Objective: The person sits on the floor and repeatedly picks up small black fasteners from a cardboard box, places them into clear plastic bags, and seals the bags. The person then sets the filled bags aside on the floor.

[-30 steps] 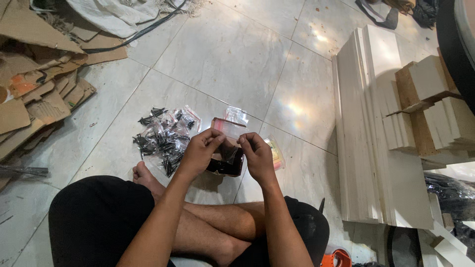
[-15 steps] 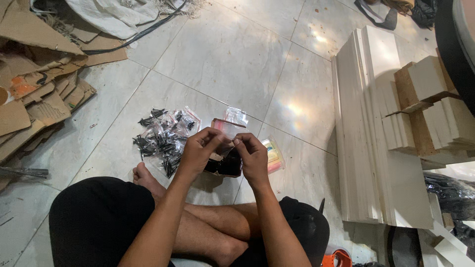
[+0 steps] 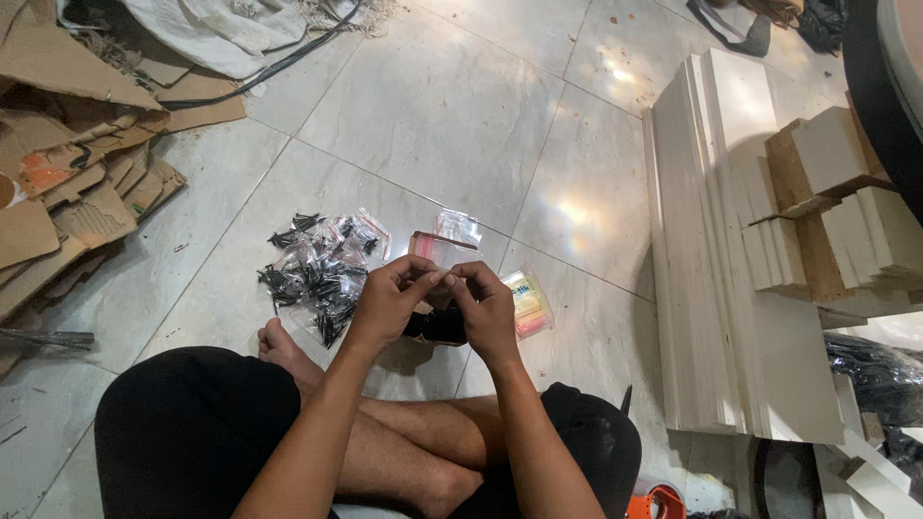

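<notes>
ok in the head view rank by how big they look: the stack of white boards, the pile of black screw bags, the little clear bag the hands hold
1. stack of white boards, by far the largest.
2. pile of black screw bags.
3. little clear bag, pinched by the left hand and right hand; partly hidden by fingers, yet plainly smallest.

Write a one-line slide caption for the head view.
Seated cross-legged, left hand and right hand pinch a small clear bag beside bagged black screws.

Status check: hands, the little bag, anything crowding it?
Left hand and right hand pinching one small clear bag. Pile of bagged black screws just left. Nothing blocking.
</notes>
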